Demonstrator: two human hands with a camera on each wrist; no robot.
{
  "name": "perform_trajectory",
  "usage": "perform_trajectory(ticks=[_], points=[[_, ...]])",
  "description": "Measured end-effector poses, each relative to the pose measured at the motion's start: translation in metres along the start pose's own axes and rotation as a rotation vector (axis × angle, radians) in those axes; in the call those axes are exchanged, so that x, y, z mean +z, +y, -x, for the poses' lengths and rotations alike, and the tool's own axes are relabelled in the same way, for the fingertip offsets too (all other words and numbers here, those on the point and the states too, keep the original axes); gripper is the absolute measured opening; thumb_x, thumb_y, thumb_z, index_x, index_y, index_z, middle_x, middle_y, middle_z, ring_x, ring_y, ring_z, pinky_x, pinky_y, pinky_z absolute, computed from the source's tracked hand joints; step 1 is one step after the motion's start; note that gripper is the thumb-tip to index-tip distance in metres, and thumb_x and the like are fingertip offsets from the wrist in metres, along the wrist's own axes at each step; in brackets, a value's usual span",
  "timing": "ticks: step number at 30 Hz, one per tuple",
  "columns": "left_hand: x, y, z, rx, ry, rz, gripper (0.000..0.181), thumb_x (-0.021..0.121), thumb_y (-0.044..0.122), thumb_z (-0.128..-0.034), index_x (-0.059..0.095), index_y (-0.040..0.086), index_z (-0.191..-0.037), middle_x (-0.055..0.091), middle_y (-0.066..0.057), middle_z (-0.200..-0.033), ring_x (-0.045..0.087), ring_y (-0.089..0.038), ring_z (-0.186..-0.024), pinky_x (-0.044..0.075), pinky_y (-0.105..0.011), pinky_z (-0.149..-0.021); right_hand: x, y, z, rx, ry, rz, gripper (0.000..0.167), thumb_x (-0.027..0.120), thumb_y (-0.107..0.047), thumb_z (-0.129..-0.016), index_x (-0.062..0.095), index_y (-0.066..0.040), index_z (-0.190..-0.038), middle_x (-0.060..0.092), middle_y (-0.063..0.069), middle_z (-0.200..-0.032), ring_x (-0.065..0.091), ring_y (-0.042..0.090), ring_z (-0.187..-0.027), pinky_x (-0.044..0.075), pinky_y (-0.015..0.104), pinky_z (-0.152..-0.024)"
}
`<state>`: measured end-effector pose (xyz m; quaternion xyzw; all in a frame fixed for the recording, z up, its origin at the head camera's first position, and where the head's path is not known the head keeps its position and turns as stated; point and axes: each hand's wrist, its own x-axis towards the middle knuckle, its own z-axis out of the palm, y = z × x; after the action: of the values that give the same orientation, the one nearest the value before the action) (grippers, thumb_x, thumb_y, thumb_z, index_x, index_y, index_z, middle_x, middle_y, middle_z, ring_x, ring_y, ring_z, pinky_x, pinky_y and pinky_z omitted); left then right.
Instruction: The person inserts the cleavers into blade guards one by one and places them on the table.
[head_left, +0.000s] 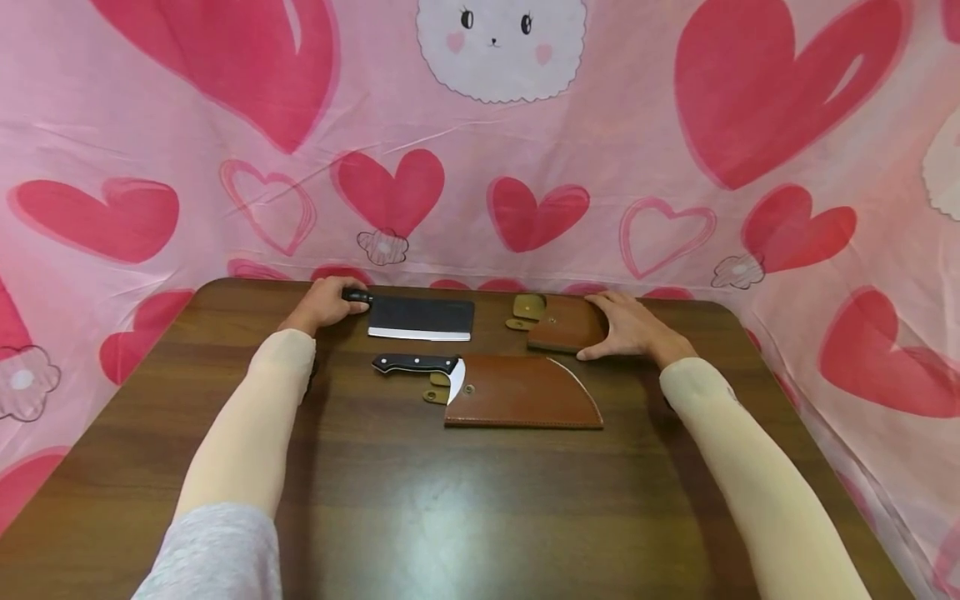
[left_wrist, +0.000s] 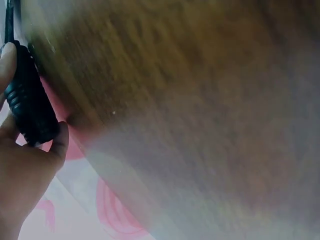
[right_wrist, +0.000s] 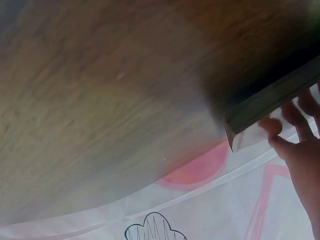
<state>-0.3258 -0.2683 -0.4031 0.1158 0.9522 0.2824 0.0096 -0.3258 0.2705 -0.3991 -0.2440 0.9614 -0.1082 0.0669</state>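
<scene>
At the far left of the table, my left hand [head_left: 327, 302] grips the black handle of a cleaver [head_left: 422, 317]. Its dark rectangular blade points right, with the bright edge toward me. In the left wrist view, thumb and fingers curl around the ribbed handle [left_wrist: 31, 95]. My right hand [head_left: 636, 327] holds the right end of a brown leather knife sheath [head_left: 564, 322], thumb at the near edge and fingers at the far edge. That sheath's strap and olive flap lie out to the left. A gap separates cleaver and sheath. The right wrist view shows the sheath's edge [right_wrist: 270, 102] beside the fingers.
Nearer to me, a second knife [head_left: 415, 363] with a black riveted handle sits in a larger brown sheath [head_left: 525, 392]. All of it lies on a dark wooden table [head_left: 480, 508]. Behind and beside the table hangs a pink cloth [head_left: 465, 167] with hearts.
</scene>
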Motion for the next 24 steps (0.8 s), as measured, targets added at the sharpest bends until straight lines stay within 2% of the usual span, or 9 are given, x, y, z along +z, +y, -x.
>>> perform_trajectory(ticks=[5, 13, 19, 24], points=[[0.0, -0.002, -0.001, 0.001, -0.004, 0.006, 0.032, 0.072, 0.013, -0.0934, 0.065, -0.003, -0.12, 0.065, -0.028, -0.116, 0.053, -0.043, -0.108, 0.039, -0.056, -0.102, 0.0, 0.0, 0.001, -0.005, 0.011, 0.006, 0.118, 0.083, -0.068, -0.066, 0.038, -0.002, -0.153, 0.039, 0.025, -0.15, 0.034, 0.046, -0.139, 0.026, 0.065, -0.111], [-0.004, 0.001, 0.001, 0.031, 0.043, 0.012, 0.026, 0.071, 0.012, -0.0947, 0.063, -0.002, -0.115, 0.064, -0.029, -0.114, 0.039, -0.047, -0.116, 0.029, -0.056, -0.102, -0.003, -0.001, 0.0, -0.059, 0.068, 0.038, 0.115, 0.082, -0.069, -0.066, 0.042, -0.001, -0.15, 0.044, 0.022, -0.15, 0.034, 0.044, -0.141, 0.023, 0.065, -0.112], [-0.01, 0.004, 0.005, 0.054, 0.092, 0.04, 0.026, 0.07, 0.011, -0.0949, 0.064, -0.004, -0.115, 0.065, -0.029, -0.11, 0.043, -0.046, -0.114, 0.034, -0.056, -0.099, -0.007, -0.004, 0.002, -0.07, 0.095, 0.025, 0.115, 0.084, -0.069, -0.064, 0.044, -0.002, -0.148, 0.044, 0.022, -0.15, 0.033, 0.044, -0.142, 0.022, 0.066, -0.112], [-0.012, 0.006, 0.006, 0.033, 0.102, 0.055, 0.028, 0.068, 0.014, -0.0973, 0.063, -0.002, -0.12, 0.063, -0.029, -0.114, 0.041, -0.044, -0.115, 0.034, -0.057, -0.099, -0.009, -0.005, 0.003, -0.079, 0.098, 0.039, 0.115, 0.083, -0.071, -0.065, 0.044, -0.001, -0.148, 0.044, 0.022, -0.15, 0.033, 0.043, -0.142, 0.023, 0.065, -0.112]])
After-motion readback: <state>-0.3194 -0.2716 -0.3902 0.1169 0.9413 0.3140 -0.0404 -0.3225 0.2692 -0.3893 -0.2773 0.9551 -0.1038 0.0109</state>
